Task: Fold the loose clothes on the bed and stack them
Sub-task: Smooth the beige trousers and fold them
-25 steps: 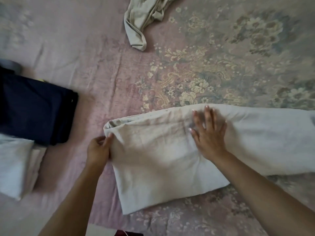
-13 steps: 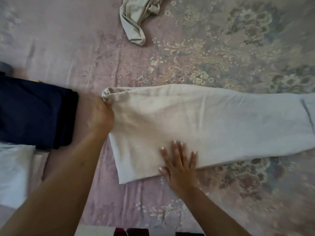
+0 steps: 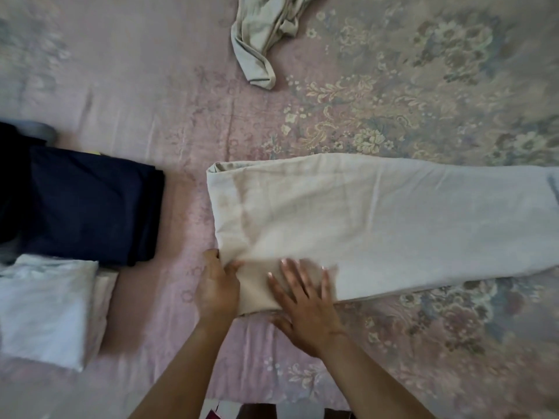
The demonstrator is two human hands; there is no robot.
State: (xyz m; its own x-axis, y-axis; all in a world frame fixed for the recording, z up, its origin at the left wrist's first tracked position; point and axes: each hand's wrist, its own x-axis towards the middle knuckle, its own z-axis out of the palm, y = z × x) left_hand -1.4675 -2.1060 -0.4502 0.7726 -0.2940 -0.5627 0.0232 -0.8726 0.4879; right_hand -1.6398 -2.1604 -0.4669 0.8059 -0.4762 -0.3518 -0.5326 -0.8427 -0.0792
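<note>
Both of my hands have come down to the near left corner of the cream trousers [image 3: 378, 225] since half a second ago, when my left hand held the far left corner and my right lay flat on the near edge further right. Now my left hand [image 3: 218, 287] grips the near left corner, thumb on top of the cloth and the other fingers hidden at its edge. My right hand [image 3: 302, 306] lies flat just beside it, fingers spread apart and straight, pressing the fabric down, though motion blur softens the fingertips. These trousers lie folded lengthwise across the floral bedspread [image 3: 423, 86], running from my hands out past the right edge of view. To my left, well apart from them, sits a folded navy garment [image 3: 90, 204], and nearer to me a folded white garment [image 3: 45, 309] touches its near edge, resting on another pale folded piece. Far ahead, a crumpled beige garment [image 3: 263, 34] lies loose at the top edge. Nothing lies between my hands and the trousers.
</note>
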